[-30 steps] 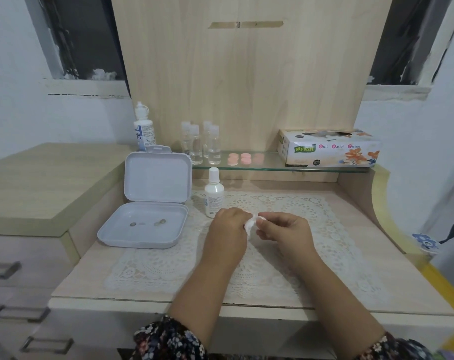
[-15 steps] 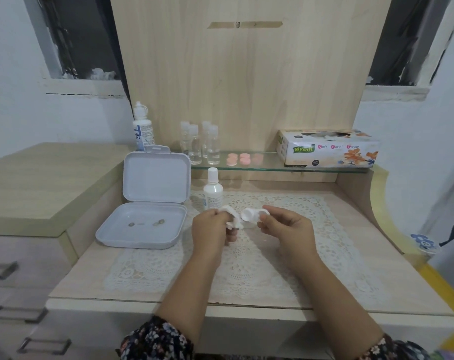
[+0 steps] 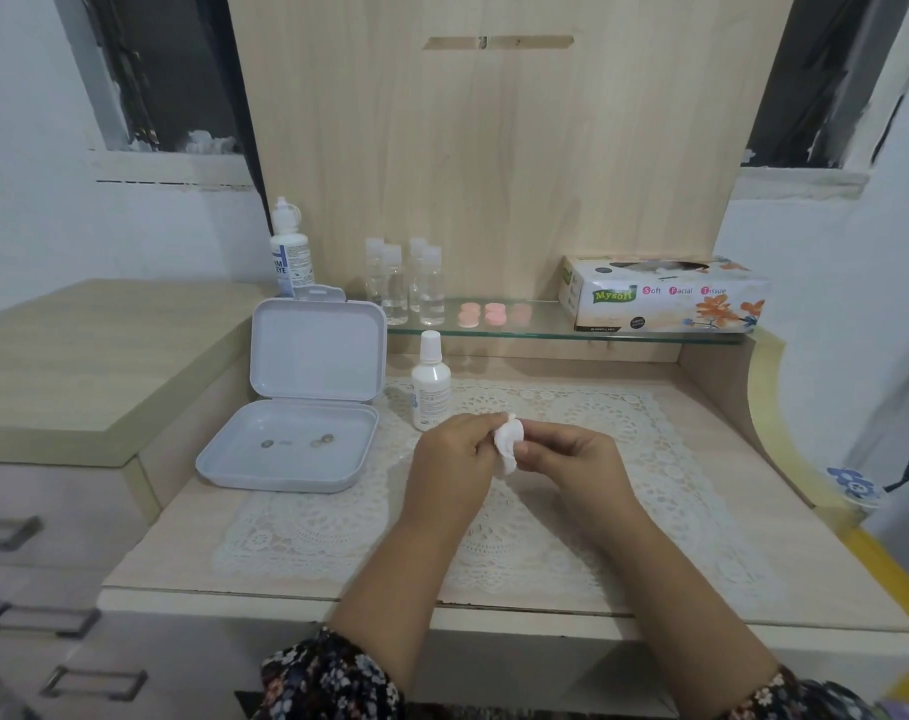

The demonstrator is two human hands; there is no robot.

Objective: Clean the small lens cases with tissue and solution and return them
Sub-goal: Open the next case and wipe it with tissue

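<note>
Both hands meet over the lace mat (image 3: 571,543) on the bench: left hand (image 3: 455,462) and right hand (image 3: 571,459), fingers curled, pinching a white tissue wad (image 3: 509,440) between them (lens case hidden, cannot tell). Behind: solution bottle (image 3: 431,384), open white box (image 3: 296,439), tissue box (image 3: 665,296) on glass shelf.

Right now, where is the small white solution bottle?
The solution bottle stands upright on the lace mat, just right of the open grey case, behind the left hand.

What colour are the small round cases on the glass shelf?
Pink cases, seen in the head view.
</note>
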